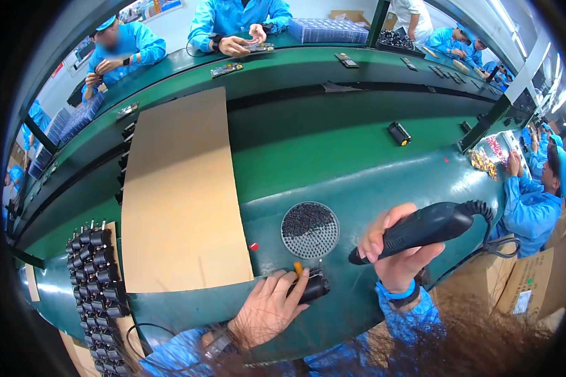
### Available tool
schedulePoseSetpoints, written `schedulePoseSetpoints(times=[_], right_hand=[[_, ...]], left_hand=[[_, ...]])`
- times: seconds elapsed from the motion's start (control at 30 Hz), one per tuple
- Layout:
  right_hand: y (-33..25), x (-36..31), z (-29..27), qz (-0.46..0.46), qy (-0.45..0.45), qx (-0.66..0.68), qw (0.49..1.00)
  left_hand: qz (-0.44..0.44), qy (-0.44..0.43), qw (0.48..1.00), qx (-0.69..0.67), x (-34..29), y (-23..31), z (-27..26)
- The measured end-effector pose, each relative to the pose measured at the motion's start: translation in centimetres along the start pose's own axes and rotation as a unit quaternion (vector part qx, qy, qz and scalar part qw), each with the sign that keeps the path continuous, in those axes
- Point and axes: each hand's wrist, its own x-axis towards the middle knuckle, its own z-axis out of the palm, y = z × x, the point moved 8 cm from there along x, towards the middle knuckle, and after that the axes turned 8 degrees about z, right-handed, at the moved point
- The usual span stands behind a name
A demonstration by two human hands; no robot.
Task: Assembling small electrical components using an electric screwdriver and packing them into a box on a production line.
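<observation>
black casing marks the part (314,288) lying on the green table (352,309), just on your side of the dish (311,247). your left hand (269,309) is half curled and has hold of the part's left end with index finger and thumb, probably to keep it from sliding. your right hand (404,259) is wrapped around the black tool (429,229), whose nose points left and hangs apart from the part, likely so the grip leaves that end unblocked. the dish's dark pieces (305,217) sit close by, presumably for a short reach. leftward, room is tight: the brown sheet's (182,195) right edge runs near your left fingers, and a red bit (254,247) lies beside it. bare table between part and tool gives you more room; the cord (480,209) curls off rightward, and the table's curved near edge passes close to your wrists.
</observation>
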Motion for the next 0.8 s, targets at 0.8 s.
schedulePoseSetpoints(times=[0.8], right_hand=[[5.3, 3.5, 2.9, -0.057, -0.028, 0.015, 0.998]], left_hand=[[0.007, 0.036, 0.987, -0.155, 0.4, -2.2, -0.4]])
